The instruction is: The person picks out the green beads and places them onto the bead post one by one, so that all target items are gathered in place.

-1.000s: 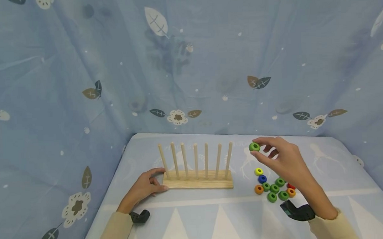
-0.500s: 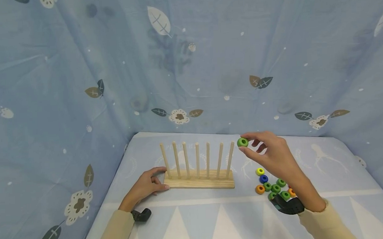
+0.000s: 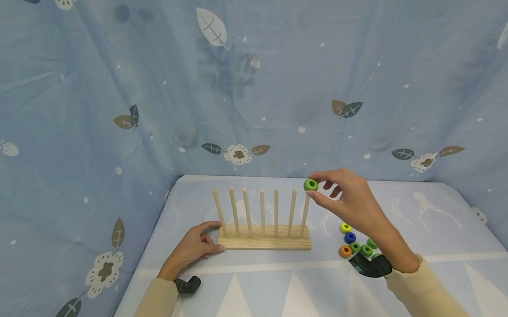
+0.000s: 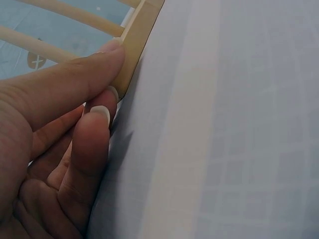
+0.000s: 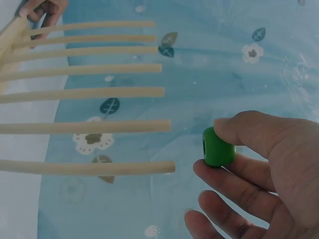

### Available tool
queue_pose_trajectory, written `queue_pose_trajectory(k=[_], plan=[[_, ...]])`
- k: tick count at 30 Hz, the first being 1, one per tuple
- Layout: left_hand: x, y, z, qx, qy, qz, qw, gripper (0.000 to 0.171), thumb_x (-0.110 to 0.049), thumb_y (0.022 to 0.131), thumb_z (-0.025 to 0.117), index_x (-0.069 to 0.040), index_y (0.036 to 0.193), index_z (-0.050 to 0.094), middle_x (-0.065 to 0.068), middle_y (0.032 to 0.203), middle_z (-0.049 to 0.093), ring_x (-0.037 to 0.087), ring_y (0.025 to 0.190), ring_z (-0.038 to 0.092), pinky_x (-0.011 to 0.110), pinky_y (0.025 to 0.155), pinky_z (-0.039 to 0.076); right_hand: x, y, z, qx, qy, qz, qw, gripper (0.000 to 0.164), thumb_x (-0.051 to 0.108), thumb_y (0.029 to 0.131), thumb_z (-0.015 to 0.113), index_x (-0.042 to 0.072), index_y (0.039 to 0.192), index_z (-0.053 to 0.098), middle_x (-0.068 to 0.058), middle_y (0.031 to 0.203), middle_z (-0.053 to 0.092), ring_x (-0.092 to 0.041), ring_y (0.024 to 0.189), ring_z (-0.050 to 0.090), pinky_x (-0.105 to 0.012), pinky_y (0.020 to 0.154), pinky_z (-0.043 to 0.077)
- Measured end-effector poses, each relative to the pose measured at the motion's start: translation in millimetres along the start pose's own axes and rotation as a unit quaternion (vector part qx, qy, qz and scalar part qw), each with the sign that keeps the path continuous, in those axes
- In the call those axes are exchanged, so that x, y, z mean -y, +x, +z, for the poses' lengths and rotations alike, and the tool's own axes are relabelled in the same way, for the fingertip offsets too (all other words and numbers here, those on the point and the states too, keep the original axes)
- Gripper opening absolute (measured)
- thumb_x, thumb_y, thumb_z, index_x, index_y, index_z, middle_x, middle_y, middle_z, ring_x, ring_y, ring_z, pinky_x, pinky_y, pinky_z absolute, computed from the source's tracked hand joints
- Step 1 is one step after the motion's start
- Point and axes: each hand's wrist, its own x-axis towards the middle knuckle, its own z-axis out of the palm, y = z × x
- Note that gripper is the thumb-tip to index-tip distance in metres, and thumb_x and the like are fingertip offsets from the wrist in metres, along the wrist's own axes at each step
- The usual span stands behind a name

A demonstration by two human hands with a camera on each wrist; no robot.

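A wooden peg rack (image 3: 264,243) stands on the table, its bare upright pegs in a row along a flat base. My left hand (image 3: 191,247) grips the left end of that base. The left wrist view shows thumb and fingers at the base's corner. Between thumb and index finger, my right hand (image 3: 350,197) pinches a green bead (image 5: 219,149) with a hole through it. In the head view the bead is at the top of the rightmost peg; in the right wrist view a gap separates it from the peg tips. The other right fingers are loosely bent.
Right of the rack lie loose beads: a yellow bead (image 3: 345,228), a blue bead (image 3: 349,237), an orange bead (image 3: 345,251) and several green beads (image 3: 366,250), partly hidden by the right wrist's black camera (image 3: 371,266). Blue patterned cloth (image 3: 276,82) hangs behind the table.
My right hand has carried the green bead leftward and slightly up, from beyond the rack's right side to the rightmost peg's tip. The left hand keeps its grip on the base.
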Motion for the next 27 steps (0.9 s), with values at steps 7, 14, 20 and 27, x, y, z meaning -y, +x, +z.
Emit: queue_pose_trajectory(k=[7,14,20,27], plan=[[1.2,0.3,-0.3,-0.004,-0.002,0.002,1.0000,0.075,-0.018,0.080,0.091,-0.010,0.146,0.056,0.010,0.067,0.062,0.019,0.053,0.052,0.033,0.052,0.050,-5,1,5,0.007,0.001,0.010,1.000,0.031,0.016,0.090,0.082,0.013,0.121,0.076,0.002,0.101,0.070,-0.013,0.086,0.060,-0.035,0.067,0.056],[1.3,-0.7,-0.5,-0.001,-0.005,0.006,1.0000,0.076,-0.018,0.080,0.091,-0.009,0.147,0.055,0.010,0.068,0.063,0.019,0.054,0.052,0.033,0.051,0.050,-9,3,9,0.015,0.002,0.023,1.000,0.032,0.017,0.091,0.082,0.012,0.122,0.075,0.001,0.098,0.069,-0.015,0.086,0.060,-0.038,0.067,0.057],[0.4,-1.7,0.5,-0.002,-0.004,0.001,1.0000,0.075,-0.018,0.080,0.091,-0.010,0.146,0.056,0.010,0.067,0.062,0.019,0.054,0.052,0.033,0.051,0.051,-12,1,12,0.020,0.000,0.024,1.000,0.032,0.016,0.091,0.081,0.012,0.122,0.075,0.000,0.097,0.069,-0.016,0.085,0.060,-0.037,0.066,0.057],[-1.7,-2.5,-0.2,0.001,-0.013,0.001,0.9999,0.076,-0.017,0.080,0.091,-0.010,0.147,0.055,0.011,0.068,0.063,0.019,0.055,0.052,0.032,0.050,0.051,-17,0,16,0.027,0.000,0.034,0.999,0.031,0.017,0.091,0.081,0.012,0.121,0.076,0.001,0.098,0.070,-0.018,0.086,0.061,-0.034,0.066,0.057]])
